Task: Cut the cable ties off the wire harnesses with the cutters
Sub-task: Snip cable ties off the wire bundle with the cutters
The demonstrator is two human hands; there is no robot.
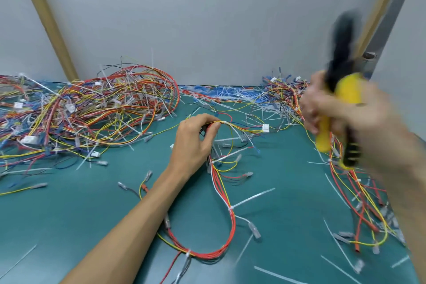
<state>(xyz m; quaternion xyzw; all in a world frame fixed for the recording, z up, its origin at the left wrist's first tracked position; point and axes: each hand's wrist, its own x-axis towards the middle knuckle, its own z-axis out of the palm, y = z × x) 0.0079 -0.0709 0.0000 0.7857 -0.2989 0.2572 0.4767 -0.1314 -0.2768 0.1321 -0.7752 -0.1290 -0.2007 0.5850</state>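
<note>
I work over a teal-green mat (69, 214) that runs back to a plain pale grey wall (207, 18). On my left a tan strip (46, 18) slants across that wall. On my right a second tan strip (381, 7) slants the other way, with a grey metal upright (396, 7) just beside it and a small metal fitting (368, 55) low on that upright.

**Surfaces and finishes, as seen**

Counter (80, 210): teal mat, smooth, matt with a faint sheen.
Wire harness (227, 221): thin wires in smooth plastic insulation, red, yellow and white, slightly glossy.
Cable ties (253, 197): translucent white plastic, smooth, semi-gloss.
Connector (265, 127): white moulded plastic, matt.
Cutters (345, 99): yellow and black grips, plastic or rubber by the look. Blurred, finish unclear.
Wall (207, 18): pale grey, flat matt.
Slanted strip (48, 21): tan, wood-like, matt.
</note>
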